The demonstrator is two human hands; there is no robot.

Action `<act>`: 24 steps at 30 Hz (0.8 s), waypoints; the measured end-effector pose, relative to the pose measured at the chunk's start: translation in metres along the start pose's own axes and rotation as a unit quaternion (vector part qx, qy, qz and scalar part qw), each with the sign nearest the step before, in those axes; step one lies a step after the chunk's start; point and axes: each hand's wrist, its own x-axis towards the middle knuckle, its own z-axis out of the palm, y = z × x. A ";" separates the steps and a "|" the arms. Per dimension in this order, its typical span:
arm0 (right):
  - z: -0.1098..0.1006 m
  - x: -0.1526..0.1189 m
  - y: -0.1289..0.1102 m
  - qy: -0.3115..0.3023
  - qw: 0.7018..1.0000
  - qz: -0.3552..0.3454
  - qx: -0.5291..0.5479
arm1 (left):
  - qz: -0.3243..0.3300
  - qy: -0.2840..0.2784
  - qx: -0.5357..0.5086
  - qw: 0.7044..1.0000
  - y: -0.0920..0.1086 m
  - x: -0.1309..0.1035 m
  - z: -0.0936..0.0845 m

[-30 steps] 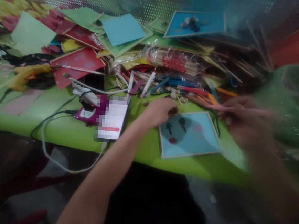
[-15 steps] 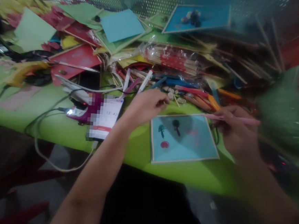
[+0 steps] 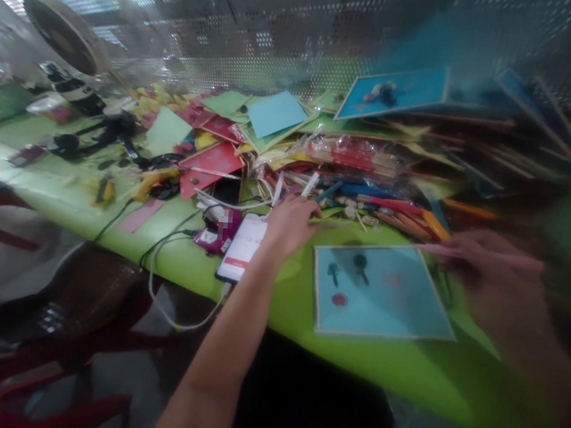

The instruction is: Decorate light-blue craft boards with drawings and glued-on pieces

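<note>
My right hand (image 3: 482,266) grips a pink marker (image 3: 519,261), whose left end reaches over the upper right edge of a light blue picture board (image 3: 386,321). The board has a pale wooden frame, two dark green tree shapes, a red round mark and faint pink marks. My left hand (image 3: 292,222) is over the pile of pens just behind the phone, next to two white markers (image 3: 310,184). Its fingers look apart and somewhat blurred, with nothing visible in them. My left forearm hides part of the phone (image 3: 237,253).
Coloured pens (image 3: 409,214) and small pebbles lie behind the board. A plastic-wrapped bundle of sticks (image 3: 354,155) and stacked coloured boards are further back. To the left are a yellow glue gun (image 3: 153,182), a purple power bank (image 3: 217,238) and loose cables. A fan (image 3: 65,35) stands far left.
The view has tilted up and left, bringing the fan and more table in. My left hand has moved left to the white markers. My right hand still holds the pink marker.
</note>
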 end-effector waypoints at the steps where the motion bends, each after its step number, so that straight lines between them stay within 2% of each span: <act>1: 0.000 0.000 0.002 -0.007 1.000 0.004 -0.001 | 0.010 -0.011 0.006 1.000 0.000 0.000 0.002; 7: -0.003 0.002 0.019 -0.010 0.999 -0.034 0.009 | 0.042 -0.029 0.017 0.999 0.004 -0.003 0.010; 16: -0.008 0.001 0.033 -0.026 0.999 -0.001 0.041 | 0.100 -0.068 -0.052 0.991 0.017 -0.001 0.011; 18: -0.007 0.001 0.032 -0.029 0.999 -0.003 0.036 | 0.076 -0.046 -0.060 0.994 0.014 0.001 0.009; 22: -0.006 0.000 0.026 -0.026 0.999 -0.024 0.016 | -0.015 0.049 -0.056 0.997 0.005 0.005 0.005; 24: -0.006 0.001 0.023 -0.027 0.999 -0.031 0.011 | -0.041 0.076 -0.054 0.995 0.002 0.005 0.005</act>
